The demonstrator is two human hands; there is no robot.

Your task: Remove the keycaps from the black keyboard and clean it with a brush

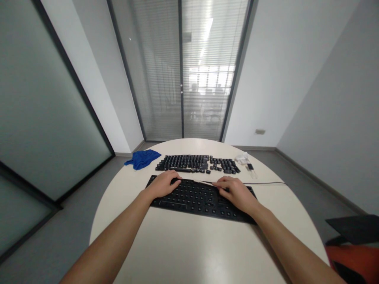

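A black keyboard (201, 199) with its keycaps off lies on the round table, its bare key posts showing. My left hand (162, 184) holds its left part, fingers at the back edge and thumb apart on the top face. Over the right part is my right hand (233, 191), with fingers pinched on a thin white stick (203, 182) that looks like a cotton swab. Its pale end points left along the keyboard's back edge. Behind the keyboard, the loose black keycaps (186, 161) are laid out in rows.
A crumpled blue cloth (143, 158) lies at the back left of the table (177, 244). At the back right are a white crumpled item (242, 158) and a small black object (250, 167). A dark cable (266, 183) runs right. An orange and black chair (352, 256) stands at right.
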